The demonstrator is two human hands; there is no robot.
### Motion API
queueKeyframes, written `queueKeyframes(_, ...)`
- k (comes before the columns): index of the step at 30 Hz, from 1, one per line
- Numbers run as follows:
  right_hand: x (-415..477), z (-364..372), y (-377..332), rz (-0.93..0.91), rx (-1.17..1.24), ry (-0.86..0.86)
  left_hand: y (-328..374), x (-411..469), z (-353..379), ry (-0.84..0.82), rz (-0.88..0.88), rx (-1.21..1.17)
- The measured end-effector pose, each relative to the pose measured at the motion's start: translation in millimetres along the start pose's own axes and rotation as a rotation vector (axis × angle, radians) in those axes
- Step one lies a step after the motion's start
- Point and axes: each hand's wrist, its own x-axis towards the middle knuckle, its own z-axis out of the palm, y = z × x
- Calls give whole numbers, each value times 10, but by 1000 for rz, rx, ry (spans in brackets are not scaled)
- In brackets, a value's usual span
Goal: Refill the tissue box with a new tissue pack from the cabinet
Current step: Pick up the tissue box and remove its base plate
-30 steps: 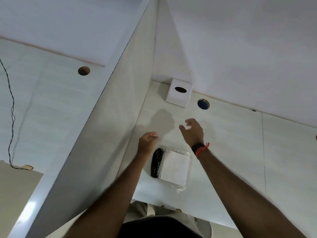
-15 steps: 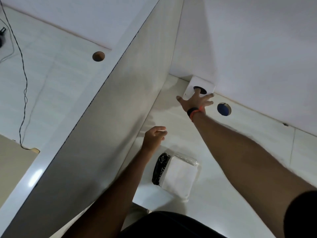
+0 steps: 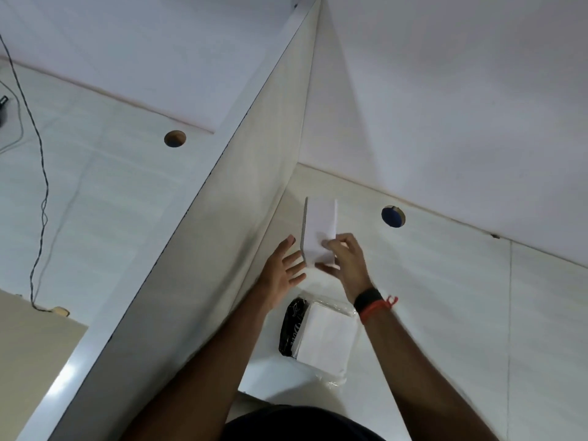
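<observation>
White tissue box [image 3: 319,232] is in your right hand [image 3: 345,259]: fingers curled round its near-right corner, thumb on the face toward you, so that hand is closed on the box. Box is off the desk, tipped so one flat face looks at the cam; grey edge runs down its left side. Can't see the slot from this angle.

Left hand [image 3: 281,275] is just left of the box, palm open, fingers spread wide, holding nothing. One fingertip sits right by the grey edge; can't tell if it's touching.

Right wrist has a black band [image 3: 368,299] w/ an orange-red thread [image 3: 380,308] beside it.

New tissue pack [image 3: 319,335] lies flat on the white desk [image 3: 445,313], nearer to you than both hands, roughly under your right wrist. Clear plastic wrap, white stack inside, black printed strip along its left end. Nothing touching it.

Tall white divider panel [image 3: 241,218] runs diagonally from near-left to far-centre, right beside your left forearm. Back wall [image 3: 461,106] meets the desk along the far side.

Round cable hole [image 3: 393,216] in the desk, right of the box, w/ blue showing inside. Second round hole [image 3: 175,138] on the desk surface left of the divider, brown inside. Thin black cable [image 3: 43,186] trails down the far-left side of that surface.
</observation>
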Motion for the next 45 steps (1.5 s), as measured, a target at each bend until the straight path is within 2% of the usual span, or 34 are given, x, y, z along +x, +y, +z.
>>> queueKeyframes(4, -320, -64, -139, 30, 52, -47, 114, -76, 153, -61, 37, 35)
queueKeyframes(10, -504, -141, -352, -21, -15, 16, 245, -218, 345, -172, 138, 303)
queueKeyframes(22, -546, -223, -512, 3, -31, 55, 342, -271, 629, -94, 206, 402)
queueKeyframes(29, -492, -390, -490, 13, 239, 93, 477, -226, 514, -73, 142, 157)
queueKeyframes(34, -388, -484, -530, -84, -41, 226, 422, -164, 452, -103, 113, 58)
queueKeyframes(39, -202, -578, -400, -119, -440, 393, 337, -77, 384, -134, 36, -64)
queueKeyframes(42, -43, -731, -210, -14, -340, 467, 302, -54, 298, -189, -13, -169)
queueKeyframes(45, 84, -869, -18, 60, -274, 512, 247, 16, 199, -162, -45, -262)
